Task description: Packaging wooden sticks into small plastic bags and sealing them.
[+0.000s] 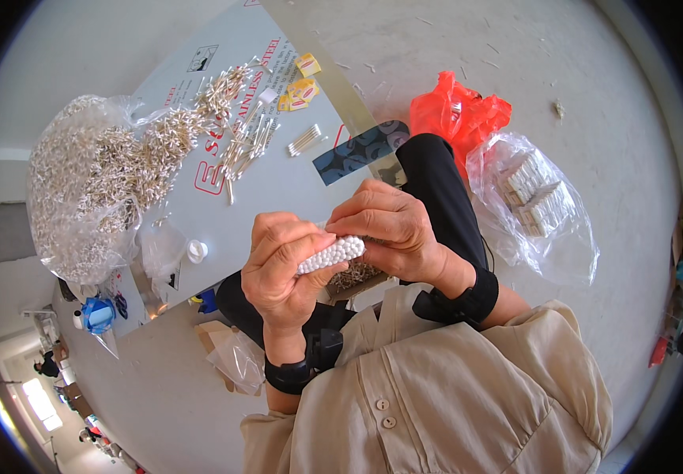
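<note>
Head view: your left hand (pixel 278 265) and right hand (pixel 393 229) close on a bundle of cotton swabs (pixel 332 255) in front of your torso.
Your left fingers curl round it; your right fingers bend in, pinching its right end. Its rounded white tips pack tightly. Red lettering marks the smooth grey bench (pixel 274 189), where loose swabs (pixel 164 150) spill from a crinkled clear bag (pixel 81 268) near printed yellow packets (pixel 302 91).

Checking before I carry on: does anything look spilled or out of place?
Yes: thin white sticks, probably cotton swabs, lie strewn on the floor, away from the swab heap on the table.
</note>
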The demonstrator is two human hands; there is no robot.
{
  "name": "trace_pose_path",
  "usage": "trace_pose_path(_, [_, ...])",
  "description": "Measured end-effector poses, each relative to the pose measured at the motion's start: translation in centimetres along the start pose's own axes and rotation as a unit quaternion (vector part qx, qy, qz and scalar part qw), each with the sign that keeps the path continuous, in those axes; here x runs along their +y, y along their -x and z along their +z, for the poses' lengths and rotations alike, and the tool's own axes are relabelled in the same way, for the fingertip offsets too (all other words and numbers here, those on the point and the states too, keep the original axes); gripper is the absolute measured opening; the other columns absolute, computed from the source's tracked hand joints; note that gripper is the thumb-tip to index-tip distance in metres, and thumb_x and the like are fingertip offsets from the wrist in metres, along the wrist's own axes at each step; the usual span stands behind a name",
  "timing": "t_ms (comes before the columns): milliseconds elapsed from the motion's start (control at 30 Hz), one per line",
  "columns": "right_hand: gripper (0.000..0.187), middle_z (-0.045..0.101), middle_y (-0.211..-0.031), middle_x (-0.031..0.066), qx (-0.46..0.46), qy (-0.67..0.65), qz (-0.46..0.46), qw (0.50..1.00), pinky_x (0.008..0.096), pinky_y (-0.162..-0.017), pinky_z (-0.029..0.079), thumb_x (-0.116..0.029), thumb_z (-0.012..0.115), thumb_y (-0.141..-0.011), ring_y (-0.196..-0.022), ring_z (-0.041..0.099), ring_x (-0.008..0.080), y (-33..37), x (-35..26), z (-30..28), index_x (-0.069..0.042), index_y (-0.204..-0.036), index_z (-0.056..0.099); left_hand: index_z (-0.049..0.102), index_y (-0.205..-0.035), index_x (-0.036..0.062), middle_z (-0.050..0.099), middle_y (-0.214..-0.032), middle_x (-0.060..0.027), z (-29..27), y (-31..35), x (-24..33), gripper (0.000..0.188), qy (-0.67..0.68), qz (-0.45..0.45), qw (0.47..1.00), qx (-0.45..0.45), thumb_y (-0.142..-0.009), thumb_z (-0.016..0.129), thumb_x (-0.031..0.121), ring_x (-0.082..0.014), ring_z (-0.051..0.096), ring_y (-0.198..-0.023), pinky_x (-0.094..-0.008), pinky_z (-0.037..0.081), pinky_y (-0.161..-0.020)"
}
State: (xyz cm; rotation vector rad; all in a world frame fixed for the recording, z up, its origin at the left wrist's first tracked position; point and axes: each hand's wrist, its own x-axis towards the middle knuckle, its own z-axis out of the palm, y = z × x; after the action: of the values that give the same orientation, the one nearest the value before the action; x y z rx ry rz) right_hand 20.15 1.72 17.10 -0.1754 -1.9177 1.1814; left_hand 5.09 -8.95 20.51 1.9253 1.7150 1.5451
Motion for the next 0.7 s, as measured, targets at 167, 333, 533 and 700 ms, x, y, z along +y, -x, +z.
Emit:
trace_pose_path(167, [0.027, 0.067, -0.094, 0.0095, 0.013, -0.019, -0.003, 1.0, 0.0342, -0.07, 0.048, -0.001, 0.073, -0.067, -0.079, 0.059, 0.0252, 0.3, 0.6, 0.5, -0.003, -0.093, 0.069, 0.07, -0.088, 0.005, 0.065, -0.088, -0.0033, 0.1, 0.0, 0.1, 0.032, 0.002, -0.004, 1.0, -0.01, -0.061, 0.085, 0.017, -0.0238, 0.056, -0.082, -0.0335, 0.048, -0.071])
trace_pose_path(333, [0.026, 0.066, -0.093, 0.0097, 0.008, -0.001, -0.011, 1.0, 0.0341, -0.069, 0.048, -0.001, 0.073, -0.067, -0.078, 0.059, 0.0249, 0.0, 0.6, 0.5, -0.003, -0.092, 0.068, 0.07, -0.088, 0.0054, 0.064, -0.088, -0.003, 0.5, -0.4, 0.5, 0.031, 0.027, -0.033, 0.999, -0.013, -0.062, 0.084, 0.015, -0.0233, 0.054, -0.084, -0.0332, 0.047, -0.072])
trace_pose_path(533, [0.027, 0.066, -0.093, 0.009, 0.011, 0.017, -0.023, 1.0, 0.0336, -0.069, 0.048, 0.0, 0.073, -0.065, -0.078, 0.059, 0.0251, 0.1, 0.7, 0.7, -0.002, -0.091, 0.067, 0.069, -0.089, 0.0047, 0.061, -0.09, -0.0042, 0.4, -0.2, -0.5, 0.032, 0.008, 0.02, 1.0, -0.022, -0.063, 0.085, 0.017, -0.0239, 0.055, -0.084, -0.0336, 0.047, -0.073])
trace_pose_path(700, [0.023, 0.067, -0.091, 0.0098, 0.026, -0.1, 0.121, 0.987, 0.0314, -0.071, 0.048, -0.002, 0.077, -0.071, -0.08, 0.06, 0.0223, 0.4, 0.6, 0.5, 0.0, -0.092, 0.068, 0.067, -0.092, 0.001, 0.062, -0.09, -0.0067, 0.9, 0.0, -0.5, 0.035, 0.098, -0.11, 0.989, 0.011, -0.069, 0.084, 0.021, -0.021, 0.057, -0.086, -0.0314, 0.047, -0.073])
